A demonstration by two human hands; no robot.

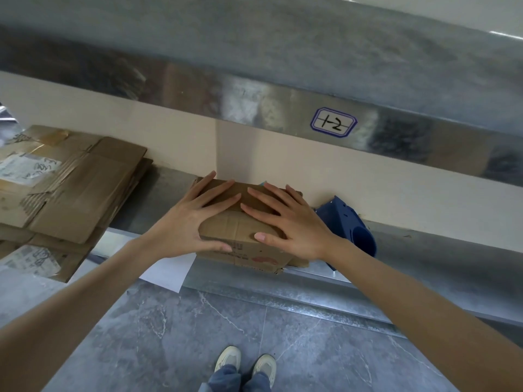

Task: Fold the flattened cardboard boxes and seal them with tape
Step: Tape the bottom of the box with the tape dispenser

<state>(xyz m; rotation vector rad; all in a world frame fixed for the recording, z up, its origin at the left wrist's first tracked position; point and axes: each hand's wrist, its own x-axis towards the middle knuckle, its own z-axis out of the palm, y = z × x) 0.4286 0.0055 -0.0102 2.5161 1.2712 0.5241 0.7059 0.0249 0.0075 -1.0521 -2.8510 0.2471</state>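
On the far left of the counter (438, 258), a stack of flattened boxes (70, 188) lies close to the wall, some bearing worn paper labels. Just right of the stack, a white sheet (167, 273) juts past the counter's front edge. Next comes your left hand (186, 222), its fingers (223, 188) spread wide and laid flat on top of the box (240, 230), thumb down at the box's front upper edge; it presses and grips nothing. The box stands folded up mid-counter, its back near the wall, its red-printed front face at the counter's edge, and its top flaps closed under your palms. Below it, on the grey floor (169, 335), are your shoes (246, 363). Your right hand (294, 224) covers the right half of the top, fingers wide and straight, thumb lying across the near flap, fingertips close to those of the left. Higher up, on the metal shelf rim, a label (334, 122) reads 1-2. Just beside the box, partly behind your right wrist, a blue plastic piece (351, 227) rests on the counter against the wall.
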